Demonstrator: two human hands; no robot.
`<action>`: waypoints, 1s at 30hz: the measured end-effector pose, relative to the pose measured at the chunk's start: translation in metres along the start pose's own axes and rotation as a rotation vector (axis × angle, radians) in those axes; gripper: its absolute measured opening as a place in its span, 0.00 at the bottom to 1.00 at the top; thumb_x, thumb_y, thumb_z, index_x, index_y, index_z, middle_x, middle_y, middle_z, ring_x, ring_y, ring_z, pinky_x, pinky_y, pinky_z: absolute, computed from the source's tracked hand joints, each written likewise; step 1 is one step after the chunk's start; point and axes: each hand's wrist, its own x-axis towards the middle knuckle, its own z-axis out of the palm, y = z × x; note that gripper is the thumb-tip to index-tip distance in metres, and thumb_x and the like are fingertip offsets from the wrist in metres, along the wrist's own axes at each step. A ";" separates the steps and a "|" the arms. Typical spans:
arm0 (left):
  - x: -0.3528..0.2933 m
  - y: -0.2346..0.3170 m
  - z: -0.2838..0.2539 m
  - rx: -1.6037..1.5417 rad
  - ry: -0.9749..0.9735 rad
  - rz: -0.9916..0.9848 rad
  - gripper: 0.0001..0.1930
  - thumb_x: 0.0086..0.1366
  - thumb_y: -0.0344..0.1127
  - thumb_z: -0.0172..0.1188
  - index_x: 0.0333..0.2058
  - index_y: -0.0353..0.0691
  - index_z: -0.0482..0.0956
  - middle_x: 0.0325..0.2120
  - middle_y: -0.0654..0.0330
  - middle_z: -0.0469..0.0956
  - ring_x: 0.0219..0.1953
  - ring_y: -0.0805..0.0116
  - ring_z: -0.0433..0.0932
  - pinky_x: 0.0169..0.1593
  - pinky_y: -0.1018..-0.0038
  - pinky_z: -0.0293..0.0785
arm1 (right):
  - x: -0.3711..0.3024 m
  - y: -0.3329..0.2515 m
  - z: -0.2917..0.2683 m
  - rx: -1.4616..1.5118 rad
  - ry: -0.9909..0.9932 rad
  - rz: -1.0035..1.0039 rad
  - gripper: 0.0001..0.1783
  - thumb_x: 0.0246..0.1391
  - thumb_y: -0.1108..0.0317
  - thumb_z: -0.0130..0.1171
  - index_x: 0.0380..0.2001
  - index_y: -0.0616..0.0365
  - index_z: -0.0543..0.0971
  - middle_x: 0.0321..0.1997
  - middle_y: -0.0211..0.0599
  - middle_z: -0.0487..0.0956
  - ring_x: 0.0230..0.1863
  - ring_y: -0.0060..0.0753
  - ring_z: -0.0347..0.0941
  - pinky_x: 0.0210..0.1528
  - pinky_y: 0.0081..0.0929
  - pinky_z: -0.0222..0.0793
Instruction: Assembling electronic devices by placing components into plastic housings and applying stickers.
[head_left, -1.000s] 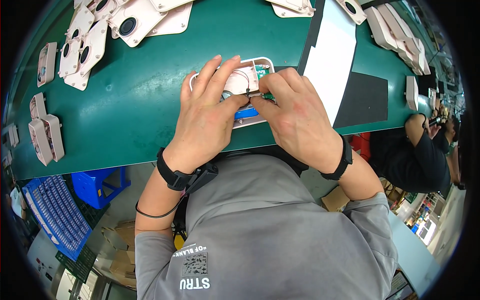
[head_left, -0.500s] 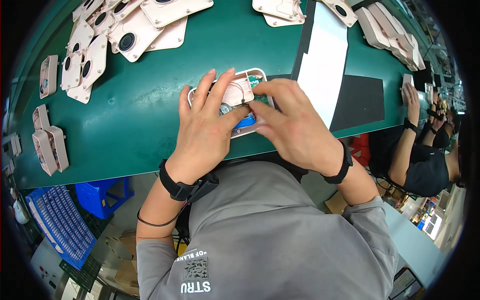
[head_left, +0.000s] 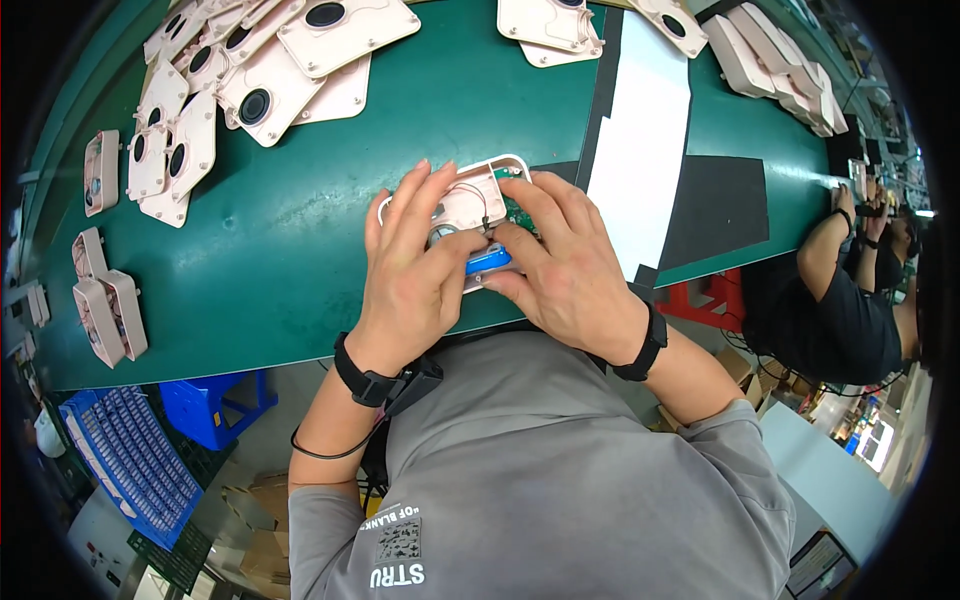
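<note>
A pale pink plastic housing [head_left: 468, 207] lies open side up at the bench edge. My left hand [head_left: 408, 270] grips its left end, fingers over the far wall and thumb inside. My right hand [head_left: 572, 268] closes on the right end; its index finger and thumb bend inward near the blue battery-like block [head_left: 488, 261]. A green circuit board [head_left: 514, 212] shows beside my right fingers. Thin dark wires [head_left: 485, 212] run down to a small connector between both hands. My fingertips hide what exactly they pinch there.
Pink panels with black round speakers [head_left: 255, 106] pile up at the far left. More housings [head_left: 100, 318] stand at the left edge, others [head_left: 775, 65] at the far right. White sheet [head_left: 640, 130] and black mat [head_left: 725, 200] lie rightward. A co-worker [head_left: 850, 300] sits at right.
My right hand has turned and drawn in closer to my left, its thumb now at the housing's near side. The co-worker's arm has pulled back. The whole view has shifted slightly.
</note>
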 end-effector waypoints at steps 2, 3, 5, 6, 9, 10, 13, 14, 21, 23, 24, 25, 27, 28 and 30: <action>-0.001 -0.003 0.002 -0.052 0.057 0.016 0.16 0.62 0.25 0.65 0.48 0.45 0.88 0.69 0.49 0.71 0.74 0.41 0.64 0.71 0.36 0.55 | 0.002 0.001 -0.001 -0.019 0.005 -0.003 0.24 0.53 0.57 0.74 0.49 0.61 0.84 0.70 0.48 0.69 0.71 0.59 0.63 0.69 0.53 0.65; -0.001 -0.002 0.002 -0.025 0.045 0.013 0.17 0.63 0.25 0.65 0.50 0.45 0.87 0.69 0.49 0.72 0.74 0.40 0.64 0.70 0.36 0.55 | 0.003 0.001 -0.002 -0.001 -0.008 0.001 0.24 0.53 0.58 0.74 0.49 0.61 0.84 0.70 0.48 0.69 0.71 0.59 0.63 0.69 0.53 0.65; 0.000 0.002 0.000 0.028 0.024 0.010 0.20 0.63 0.25 0.64 0.54 0.45 0.85 0.68 0.49 0.73 0.74 0.39 0.65 0.70 0.35 0.56 | 0.005 0.002 -0.004 0.033 -0.034 0.006 0.23 0.53 0.59 0.74 0.48 0.61 0.85 0.71 0.48 0.69 0.72 0.59 0.63 0.68 0.52 0.66; 0.001 0.003 -0.001 0.031 0.028 0.022 0.20 0.63 0.25 0.64 0.54 0.45 0.85 0.68 0.49 0.73 0.74 0.39 0.65 0.70 0.35 0.56 | 0.006 0.002 -0.007 0.026 -0.023 0.005 0.23 0.53 0.59 0.74 0.48 0.61 0.85 0.71 0.48 0.69 0.72 0.59 0.63 0.68 0.52 0.66; 0.005 0.008 -0.005 0.062 -0.039 0.022 0.21 0.64 0.24 0.63 0.56 0.45 0.84 0.66 0.53 0.76 0.73 0.41 0.66 0.71 0.36 0.54 | 0.007 0.007 -0.022 0.091 -0.100 0.002 0.21 0.53 0.61 0.74 0.48 0.58 0.86 0.69 0.45 0.72 0.71 0.56 0.64 0.67 0.48 0.67; 0.003 0.010 -0.007 0.063 -0.031 0.038 0.21 0.64 0.24 0.63 0.56 0.45 0.84 0.66 0.53 0.76 0.73 0.41 0.66 0.71 0.36 0.54 | 0.008 0.008 -0.026 0.079 -0.087 0.000 0.21 0.53 0.61 0.74 0.48 0.58 0.86 0.69 0.45 0.72 0.71 0.56 0.64 0.67 0.48 0.67; 0.003 0.013 -0.009 0.147 -0.100 0.037 0.20 0.65 0.24 0.62 0.56 0.44 0.84 0.62 0.59 0.79 0.72 0.42 0.67 0.71 0.36 0.53 | 0.016 0.015 -0.042 0.131 -0.137 -0.081 0.19 0.54 0.64 0.73 0.49 0.57 0.86 0.63 0.44 0.78 0.64 0.51 0.72 0.63 0.44 0.72; 0.002 0.014 -0.010 0.148 -0.097 0.048 0.20 0.65 0.24 0.62 0.56 0.44 0.84 0.62 0.59 0.79 0.72 0.42 0.67 0.71 0.36 0.53 | 0.018 0.016 -0.050 0.124 -0.129 -0.080 0.19 0.54 0.64 0.73 0.49 0.57 0.86 0.63 0.44 0.78 0.64 0.51 0.72 0.63 0.44 0.72; 0.003 0.011 -0.009 0.057 -0.110 0.000 0.20 0.66 0.24 0.61 0.56 0.44 0.84 0.56 0.60 0.82 0.72 0.43 0.67 0.72 0.37 0.51 | 0.103 0.100 -0.075 -0.221 0.075 0.240 0.25 0.53 0.73 0.72 0.55 0.60 0.81 0.59 0.49 0.81 0.57 0.52 0.79 0.58 0.43 0.76; 0.009 0.012 -0.009 0.047 -0.114 0.005 0.20 0.66 0.24 0.61 0.56 0.44 0.84 0.56 0.60 0.83 0.72 0.43 0.67 0.72 0.37 0.51 | 0.120 0.150 -0.046 -0.447 0.250 0.038 0.27 0.53 0.72 0.71 0.58 0.61 0.79 0.61 0.52 0.80 0.59 0.56 0.77 0.62 0.44 0.75; 0.008 0.013 -0.009 0.041 -0.119 -0.005 0.20 0.67 0.24 0.61 0.56 0.44 0.84 0.55 0.60 0.83 0.72 0.43 0.67 0.72 0.38 0.51 | 0.127 0.159 -0.041 -0.437 0.244 0.036 0.27 0.53 0.72 0.71 0.58 0.61 0.79 0.61 0.52 0.80 0.59 0.56 0.77 0.62 0.44 0.75; 0.006 0.013 -0.009 0.035 -0.125 -0.015 0.19 0.67 0.24 0.60 0.56 0.44 0.84 0.55 0.60 0.83 0.72 0.43 0.66 0.72 0.38 0.51 | 0.131 0.168 -0.037 -0.449 0.239 0.000 0.26 0.55 0.72 0.70 0.57 0.61 0.78 0.62 0.52 0.79 0.60 0.57 0.76 0.63 0.44 0.75; 0.006 0.011 -0.010 0.042 -0.132 -0.016 0.21 0.67 0.22 0.60 0.57 0.44 0.82 0.55 0.59 0.83 0.73 0.42 0.65 0.72 0.38 0.51 | 0.134 0.174 -0.027 -0.458 0.227 -0.080 0.23 0.57 0.72 0.67 0.56 0.62 0.78 0.63 0.53 0.78 0.61 0.60 0.75 0.65 0.44 0.74; 0.008 0.009 -0.009 0.041 -0.134 0.003 0.22 0.67 0.21 0.60 0.59 0.44 0.80 0.56 0.59 0.83 0.74 0.42 0.65 0.73 0.38 0.51 | 0.132 0.176 -0.023 -0.442 0.219 -0.080 0.23 0.57 0.72 0.67 0.56 0.62 0.78 0.63 0.53 0.78 0.61 0.60 0.75 0.65 0.44 0.74; 0.006 0.009 -0.009 0.038 -0.146 0.017 0.24 0.67 0.20 0.60 0.60 0.44 0.78 0.57 0.58 0.83 0.74 0.41 0.64 0.73 0.38 0.51 | 0.127 0.176 -0.023 -0.505 0.216 -0.090 0.21 0.58 0.73 0.65 0.55 0.62 0.78 0.62 0.53 0.79 0.59 0.58 0.76 0.63 0.45 0.74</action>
